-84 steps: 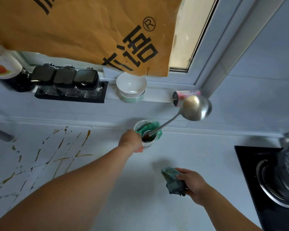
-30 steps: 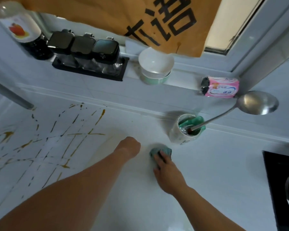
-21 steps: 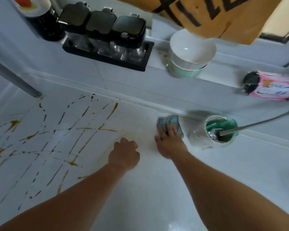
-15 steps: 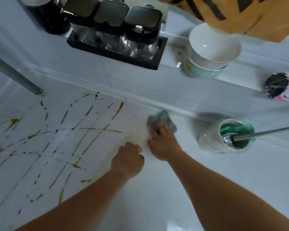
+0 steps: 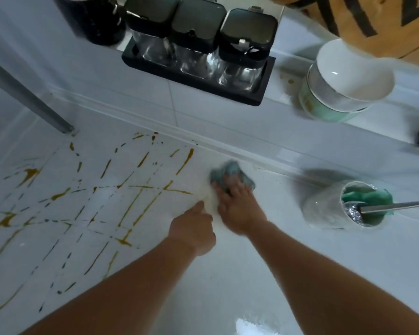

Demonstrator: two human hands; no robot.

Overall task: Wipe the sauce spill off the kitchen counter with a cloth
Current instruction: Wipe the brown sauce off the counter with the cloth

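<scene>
- Right now the right hand (image 5: 237,209) is lying flat on the cloth (image 5: 230,174), fingers stretched out straight and pressing the bunched blue-green rag onto the white counter (image 5: 264,281).
- The cloth is sitting close to the raised strip at the back of the counter, just right of the nearest sauce streaks — not yet covering them.
- The sauce spill (image 5: 87,201) is spreading as brown-yellow lines and dots over the left half of the counter, reaching toward the lower left edge of the view.
- The left hand (image 5: 194,228) is resting on the counter just beside the right hand, fingers loosely curled and holding nothing.
- A white cup (image 5: 324,211) is standing to the right of the cloth, well apart from it, carrying green stuff and a metal handle (image 5: 397,206) that is sticking out to the right.
- On the ledge behind, three dark-lidded jars (image 5: 198,42) are sitting in a black tray (image 5: 261,93), with stacked bowls (image 5: 344,88) to their right.
</scene>
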